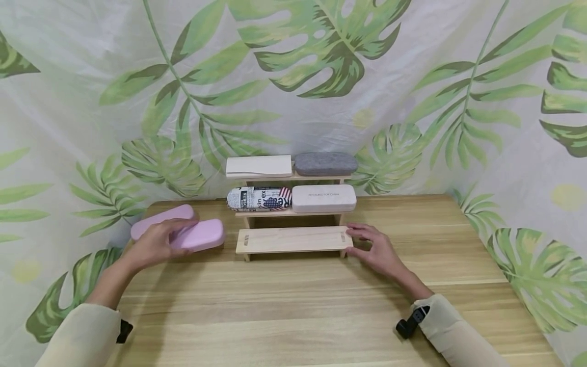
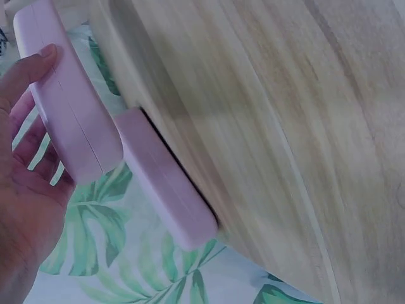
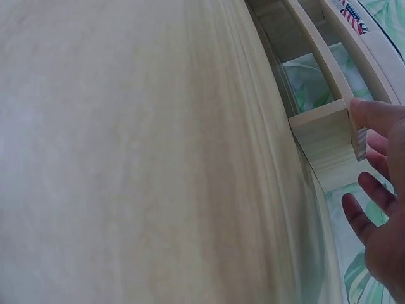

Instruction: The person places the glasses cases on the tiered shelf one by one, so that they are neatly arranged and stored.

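My left hand point(image 1: 156, 244) grips a pink glasses case point(image 1: 202, 235), thumb on one side and fingers on the other. In the left wrist view this case point(image 2: 76, 107) is held above a second pink glasses case point(image 2: 168, 180), which lies at the table's left edge. My right hand point(image 1: 378, 252) holds the right end of the lowest step of a three-step wooden stand point(image 1: 293, 240). The right wrist view has the thumb point(image 3: 373, 114) on the step's edge, with the other fingers spread beside its end.
On the middle step sit a newspaper-print case point(image 1: 259, 199) and a pale case with lettering point(image 1: 323, 198). A white case point(image 1: 259, 166) and a grey felt-like case point(image 1: 325, 163) occupy the top step. Behind the wooden table point(image 1: 293, 311) hangs a leaf-patterned cloth point(image 1: 312, 122).
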Demonstrator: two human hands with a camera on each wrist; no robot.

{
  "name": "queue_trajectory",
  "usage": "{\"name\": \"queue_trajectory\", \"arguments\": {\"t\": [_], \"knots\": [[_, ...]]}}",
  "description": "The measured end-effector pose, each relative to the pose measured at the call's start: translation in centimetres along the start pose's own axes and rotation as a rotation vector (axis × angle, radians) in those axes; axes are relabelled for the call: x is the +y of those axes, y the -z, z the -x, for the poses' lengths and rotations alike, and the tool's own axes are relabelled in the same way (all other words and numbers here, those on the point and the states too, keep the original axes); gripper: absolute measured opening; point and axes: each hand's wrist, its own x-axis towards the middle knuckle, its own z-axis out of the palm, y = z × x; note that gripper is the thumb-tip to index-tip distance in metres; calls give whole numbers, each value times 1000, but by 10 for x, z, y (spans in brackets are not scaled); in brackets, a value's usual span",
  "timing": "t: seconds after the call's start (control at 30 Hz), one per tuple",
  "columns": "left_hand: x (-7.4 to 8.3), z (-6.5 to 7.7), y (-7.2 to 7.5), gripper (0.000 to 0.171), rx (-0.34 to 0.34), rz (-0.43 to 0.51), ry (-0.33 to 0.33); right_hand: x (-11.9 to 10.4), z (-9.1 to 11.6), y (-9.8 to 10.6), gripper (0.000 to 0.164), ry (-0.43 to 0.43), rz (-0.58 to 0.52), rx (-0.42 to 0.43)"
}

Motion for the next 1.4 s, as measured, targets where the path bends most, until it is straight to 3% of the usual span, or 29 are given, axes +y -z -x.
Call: {"name": "queue_trajectory", "arguments": {"t": [0.13, 0.43, 0.83, 1.4], "knots": [[9, 3, 2, 75, 6, -11, -6, 0, 0, -1, 50, -1, -10, 2], [33, -6, 7, 72, -15, -31, -10, 1, 0, 0, 49, -8, -29, 14], [60, -17, 1, 73, -4, -40, -62, 6, 1, 0, 50, -14, -38, 1], [84, -33, -11, 70, -25, -12, -139, 10, -1, 6, 51, -17, -73, -41]]}}
